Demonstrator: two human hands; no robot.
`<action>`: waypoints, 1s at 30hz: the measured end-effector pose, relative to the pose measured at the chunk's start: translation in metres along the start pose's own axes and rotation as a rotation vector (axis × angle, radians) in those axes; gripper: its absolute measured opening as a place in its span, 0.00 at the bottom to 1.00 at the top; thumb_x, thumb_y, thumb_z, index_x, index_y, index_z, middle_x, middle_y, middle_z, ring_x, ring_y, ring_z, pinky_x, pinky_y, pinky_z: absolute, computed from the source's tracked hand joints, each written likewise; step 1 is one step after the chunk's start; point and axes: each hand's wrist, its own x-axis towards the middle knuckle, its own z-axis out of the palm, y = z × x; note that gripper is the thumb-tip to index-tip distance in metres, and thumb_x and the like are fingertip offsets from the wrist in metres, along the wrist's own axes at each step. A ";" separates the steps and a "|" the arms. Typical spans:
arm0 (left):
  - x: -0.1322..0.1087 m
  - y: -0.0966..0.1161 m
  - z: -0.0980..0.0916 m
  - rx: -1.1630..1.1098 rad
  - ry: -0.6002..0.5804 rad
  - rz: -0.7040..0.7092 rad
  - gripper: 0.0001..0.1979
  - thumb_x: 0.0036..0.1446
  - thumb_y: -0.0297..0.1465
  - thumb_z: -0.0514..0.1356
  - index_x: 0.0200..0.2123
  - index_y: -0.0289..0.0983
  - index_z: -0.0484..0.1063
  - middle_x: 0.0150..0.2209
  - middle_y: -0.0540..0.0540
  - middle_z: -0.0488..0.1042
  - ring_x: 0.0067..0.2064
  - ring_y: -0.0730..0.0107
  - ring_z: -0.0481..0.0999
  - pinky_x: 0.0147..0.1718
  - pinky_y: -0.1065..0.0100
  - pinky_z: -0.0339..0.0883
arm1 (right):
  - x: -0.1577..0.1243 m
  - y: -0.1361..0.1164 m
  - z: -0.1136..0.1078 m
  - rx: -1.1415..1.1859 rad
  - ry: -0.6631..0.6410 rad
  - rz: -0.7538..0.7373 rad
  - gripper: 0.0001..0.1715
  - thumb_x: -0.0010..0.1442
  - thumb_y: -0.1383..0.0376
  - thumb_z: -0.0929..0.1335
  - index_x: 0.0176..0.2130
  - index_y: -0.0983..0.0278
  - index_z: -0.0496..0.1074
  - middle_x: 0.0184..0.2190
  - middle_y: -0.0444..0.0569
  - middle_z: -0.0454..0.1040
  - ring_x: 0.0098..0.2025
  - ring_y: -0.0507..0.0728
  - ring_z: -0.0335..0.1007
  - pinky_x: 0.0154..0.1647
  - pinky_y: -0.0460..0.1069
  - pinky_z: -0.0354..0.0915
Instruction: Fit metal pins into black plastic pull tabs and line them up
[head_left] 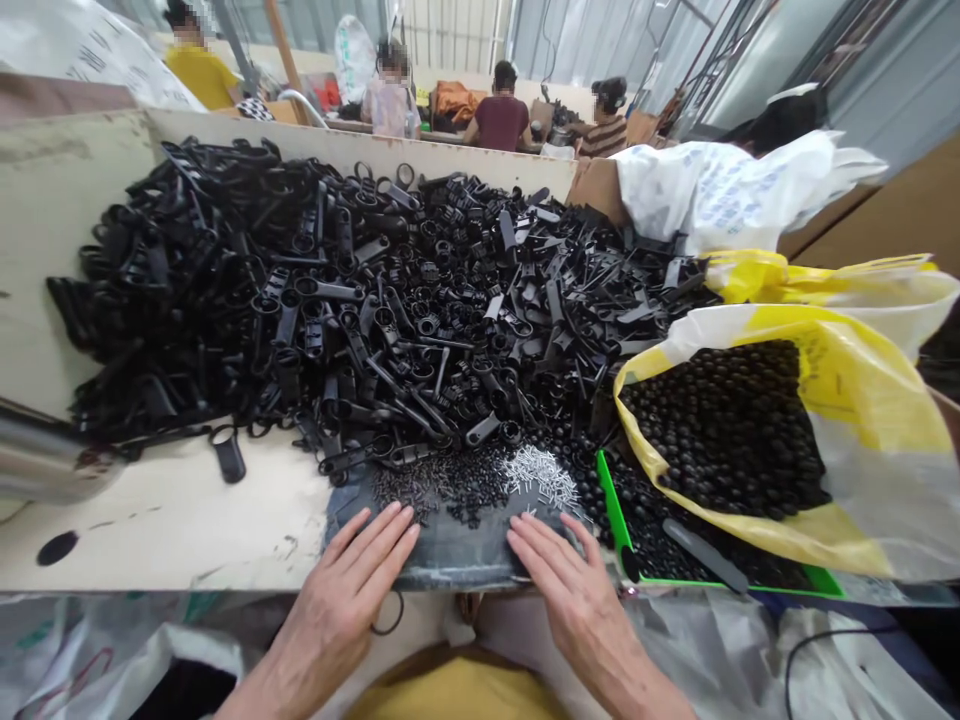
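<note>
Both hands lie palm down at the front edge of a dark mat [457, 550], fingers stretched out and holding nothing. My left hand [360, 575] covers the mat's left part, near a spread of tiny black pieces [420, 480]. My right hand [566, 575] rests on the right part, just below a small pile of silver metal pins [540, 475]. Behind the mat rises a wide heap of black plastic parts [352, 300], some with ring ends, others flat and narrow. One black ring-ended part [227, 453] lies apart on the pale tabletop to the left.
At right, a yellow and white sack [862, 400] of round black pieces leans over a green tray [611, 500], where a grey flat strip [705, 555] lies. A metal cylinder [52, 455] juts in from the left. Several people sit beyond the back board [465, 155].
</note>
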 end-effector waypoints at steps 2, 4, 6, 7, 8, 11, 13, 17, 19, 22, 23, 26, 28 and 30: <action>-0.002 0.003 0.000 0.008 -0.002 -0.043 0.46 0.48 0.09 0.45 0.72 0.33 0.56 0.69 0.38 0.67 0.73 0.57 0.58 0.68 0.48 0.56 | 0.009 0.001 0.001 0.012 0.023 0.019 0.36 0.59 0.83 0.56 0.61 0.67 0.70 0.60 0.53 0.76 0.64 0.57 0.69 0.69 0.59 0.46; -0.003 0.007 0.000 0.015 -0.012 -0.066 0.44 0.47 0.09 0.46 0.69 0.31 0.62 0.68 0.38 0.68 0.72 0.56 0.60 0.67 0.48 0.58 | 0.021 0.000 0.005 0.038 0.048 0.040 0.35 0.61 0.83 0.57 0.62 0.67 0.70 0.61 0.53 0.76 0.64 0.58 0.69 0.68 0.59 0.47; -0.005 0.010 -0.002 0.018 -0.031 -0.071 0.44 0.44 0.10 0.47 0.67 0.31 0.66 0.67 0.38 0.70 0.71 0.56 0.62 0.66 0.48 0.60 | 0.033 -0.003 0.010 0.075 0.070 0.055 0.34 0.62 0.82 0.57 0.61 0.68 0.71 0.61 0.53 0.76 0.64 0.59 0.69 0.67 0.59 0.47; -0.006 0.011 -0.004 0.016 -0.038 -0.069 0.43 0.44 0.11 0.48 0.66 0.32 0.67 0.67 0.38 0.70 0.71 0.56 0.63 0.66 0.48 0.61 | 0.036 -0.004 0.013 0.096 0.077 0.050 0.33 0.62 0.81 0.57 0.61 0.67 0.71 0.61 0.52 0.76 0.63 0.59 0.70 0.67 0.59 0.47; -0.008 0.012 -0.006 0.013 -0.037 -0.065 0.43 0.44 0.11 0.48 0.65 0.32 0.68 0.66 0.38 0.71 0.71 0.57 0.63 0.65 0.49 0.61 | 0.039 -0.006 0.015 0.116 0.083 0.036 0.32 0.63 0.81 0.58 0.60 0.66 0.72 0.60 0.52 0.77 0.62 0.59 0.71 0.67 0.59 0.46; -0.015 0.012 -0.010 0.006 -0.015 -0.059 0.40 0.47 0.11 0.47 0.64 0.31 0.68 0.66 0.38 0.71 0.71 0.58 0.62 0.66 0.50 0.60 | 0.039 -0.010 0.019 0.153 0.081 -0.016 0.29 0.65 0.78 0.59 0.59 0.64 0.73 0.59 0.51 0.77 0.62 0.58 0.72 0.68 0.59 0.44; -0.017 0.012 -0.012 0.012 -0.010 -0.077 0.40 0.49 0.10 0.47 0.65 0.31 0.67 0.67 0.38 0.70 0.72 0.59 0.61 0.67 0.51 0.57 | 0.040 -0.013 0.019 0.164 0.077 -0.022 0.29 0.67 0.78 0.59 0.60 0.64 0.72 0.61 0.51 0.76 0.63 0.58 0.70 0.69 0.59 0.43; -0.010 0.009 -0.008 0.034 0.002 -0.135 0.40 0.47 0.10 0.46 0.65 0.29 0.67 0.67 0.37 0.70 0.72 0.59 0.61 0.68 0.51 0.54 | 0.055 -0.024 0.024 0.174 0.062 -0.050 0.28 0.68 0.77 0.59 0.62 0.64 0.71 0.62 0.51 0.75 0.65 0.59 0.67 0.70 0.61 0.40; -0.006 0.006 -0.006 0.038 0.017 -0.144 0.40 0.47 0.10 0.47 0.64 0.28 0.68 0.66 0.37 0.72 0.71 0.59 0.63 0.68 0.51 0.53 | 0.063 -0.028 0.028 0.170 0.034 -0.087 0.27 0.68 0.77 0.60 0.61 0.63 0.71 0.62 0.51 0.75 0.66 0.60 0.67 0.71 0.62 0.38; -0.006 0.001 -0.003 0.036 0.038 -0.152 0.40 0.48 0.10 0.47 0.64 0.30 0.68 0.66 0.39 0.71 0.70 0.60 0.64 0.69 0.53 0.51 | 0.066 -0.029 0.032 0.148 0.004 -0.111 0.25 0.68 0.76 0.61 0.59 0.62 0.72 0.60 0.50 0.77 0.64 0.59 0.68 0.72 0.63 0.33; -0.007 -0.001 -0.002 0.041 0.046 -0.151 0.40 0.48 0.10 0.47 0.66 0.30 0.67 0.67 0.39 0.71 0.70 0.61 0.64 0.69 0.54 0.51 | 0.064 -0.028 0.032 0.140 0.007 -0.103 0.24 0.68 0.76 0.62 0.59 0.62 0.72 0.60 0.50 0.77 0.64 0.59 0.68 0.72 0.63 0.33; -0.012 -0.002 0.002 0.055 0.078 -0.132 0.43 0.50 0.11 0.46 0.70 0.33 0.60 0.68 0.39 0.69 0.71 0.61 0.62 0.68 0.55 0.54 | 0.059 -0.023 0.026 0.130 0.025 -0.070 0.26 0.67 0.77 0.63 0.60 0.62 0.71 0.60 0.49 0.77 0.64 0.59 0.68 0.72 0.63 0.37; -0.013 -0.002 0.007 0.039 0.097 -0.100 0.45 0.49 0.11 0.47 0.71 0.36 0.59 0.68 0.40 0.69 0.71 0.59 0.63 0.68 0.54 0.54 | 0.062 -0.020 0.019 0.125 0.040 -0.037 0.28 0.66 0.78 0.62 0.61 0.62 0.71 0.60 0.50 0.77 0.61 0.59 0.70 0.69 0.62 0.47; -0.014 -0.002 0.011 0.018 0.101 -0.065 0.46 0.46 0.12 0.49 0.70 0.38 0.61 0.67 0.42 0.70 0.70 0.59 0.65 0.68 0.54 0.54 | 0.073 -0.014 0.012 0.141 0.080 0.041 0.30 0.66 0.80 0.59 0.62 0.62 0.70 0.58 0.53 0.78 0.56 0.58 0.74 0.61 0.58 0.61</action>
